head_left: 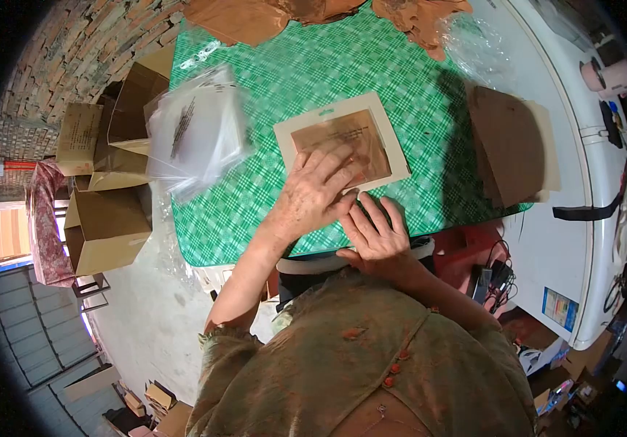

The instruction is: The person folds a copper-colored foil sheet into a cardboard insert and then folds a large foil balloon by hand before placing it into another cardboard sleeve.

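Observation:
A beige cardboard frame point(398, 154) lies on the green checked tablecloth, and brown material point(372, 146) shows through its window. Clear film with small dark print seems to cover the window. My left hand point(312, 188) rests palm down on the frame's near left part, its fingers laid over the window. Just beyond the near edge of the frame, my right hand point(377, 234) lies at the table's edge with fingers stretched forward. Its fingertips are close to my left thumb. Neither hand grips anything that I can see.
A stack of clear plastic bags point(200, 131) lies on the left, and a stack of brown cardboard sheets point(517, 149) on the right. Brown sheets point(244, 18) and crumpled plastic point(477, 51) are at the far edge. Open cardboard boxes point(113, 226) stand left of the table.

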Demonstrator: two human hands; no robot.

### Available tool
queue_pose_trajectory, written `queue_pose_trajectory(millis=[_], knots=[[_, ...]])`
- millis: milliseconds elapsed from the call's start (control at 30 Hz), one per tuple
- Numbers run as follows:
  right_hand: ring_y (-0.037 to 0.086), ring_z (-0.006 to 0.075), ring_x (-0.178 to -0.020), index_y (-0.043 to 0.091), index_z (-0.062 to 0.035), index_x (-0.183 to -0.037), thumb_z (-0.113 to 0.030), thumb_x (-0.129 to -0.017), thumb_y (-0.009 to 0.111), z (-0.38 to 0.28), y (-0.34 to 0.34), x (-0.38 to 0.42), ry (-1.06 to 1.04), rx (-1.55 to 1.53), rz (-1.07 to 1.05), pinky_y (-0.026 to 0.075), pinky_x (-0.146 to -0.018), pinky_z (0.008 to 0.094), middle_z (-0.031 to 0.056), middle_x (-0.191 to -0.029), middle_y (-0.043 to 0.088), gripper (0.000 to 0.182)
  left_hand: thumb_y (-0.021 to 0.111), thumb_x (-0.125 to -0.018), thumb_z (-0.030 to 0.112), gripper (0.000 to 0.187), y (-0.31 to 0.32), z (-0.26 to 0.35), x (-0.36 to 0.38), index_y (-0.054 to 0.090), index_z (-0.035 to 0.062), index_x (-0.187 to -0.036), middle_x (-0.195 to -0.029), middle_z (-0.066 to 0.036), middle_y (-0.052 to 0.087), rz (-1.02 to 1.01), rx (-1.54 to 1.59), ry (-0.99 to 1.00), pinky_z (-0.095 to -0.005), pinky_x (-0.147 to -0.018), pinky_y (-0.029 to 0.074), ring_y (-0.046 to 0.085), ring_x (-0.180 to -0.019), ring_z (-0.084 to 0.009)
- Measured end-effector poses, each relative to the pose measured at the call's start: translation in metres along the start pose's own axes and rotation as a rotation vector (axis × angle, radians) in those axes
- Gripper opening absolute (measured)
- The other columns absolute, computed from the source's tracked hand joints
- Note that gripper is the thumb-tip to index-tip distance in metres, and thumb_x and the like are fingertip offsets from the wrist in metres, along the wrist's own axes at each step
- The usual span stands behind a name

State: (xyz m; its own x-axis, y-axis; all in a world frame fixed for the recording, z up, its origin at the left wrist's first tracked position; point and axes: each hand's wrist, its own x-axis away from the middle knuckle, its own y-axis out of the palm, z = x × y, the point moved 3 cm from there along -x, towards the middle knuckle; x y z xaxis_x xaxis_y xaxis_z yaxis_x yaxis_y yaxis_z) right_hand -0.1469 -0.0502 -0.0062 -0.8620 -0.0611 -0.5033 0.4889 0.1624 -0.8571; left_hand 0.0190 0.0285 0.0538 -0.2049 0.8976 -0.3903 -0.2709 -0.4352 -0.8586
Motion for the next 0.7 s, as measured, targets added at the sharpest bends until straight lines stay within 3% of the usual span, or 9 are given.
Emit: queue_pose_trajectory(millis=[167, 700], knots=[[0.055, 0.0347, -0.132, 0.070, -0.0037, -0.127, -0.056, -0.100, 0.052, 0.001, -0.002, -0.002, -0.002, 0.020, -0.005, 0.040, -0.110, 0.0566, 0.0151, -0.138, 0.063, 0.062, 0.072, -0.075, 0.010, 0.061, -0.012, 0.003, 0.003, 0.063, 0.0077, -0.135, -0.144, -0.013, 0.058, -0.119, -0.063, -0.029, -0.0499, -0.113, 0.041, 0.053, -0.135, -0.0352], [0.054, 0.0327, -0.134, 0.071, -0.0050, -0.126, -0.052, -0.098, 0.058, -0.001, -0.004, -0.002, 0.024, -0.001, 0.020, 0.040, -0.111, 0.0549, 0.0136, -0.137, 0.063, 0.056, 0.076, -0.082, 0.016, 0.048, 0.012, 0.006, 0.010, 0.065, 0.0061, -0.128, -0.131, -0.011, 0.066, 0.103, -0.244, 0.046, -0.0481, -0.109, 0.046, 0.061, -0.126, -0.0305]])
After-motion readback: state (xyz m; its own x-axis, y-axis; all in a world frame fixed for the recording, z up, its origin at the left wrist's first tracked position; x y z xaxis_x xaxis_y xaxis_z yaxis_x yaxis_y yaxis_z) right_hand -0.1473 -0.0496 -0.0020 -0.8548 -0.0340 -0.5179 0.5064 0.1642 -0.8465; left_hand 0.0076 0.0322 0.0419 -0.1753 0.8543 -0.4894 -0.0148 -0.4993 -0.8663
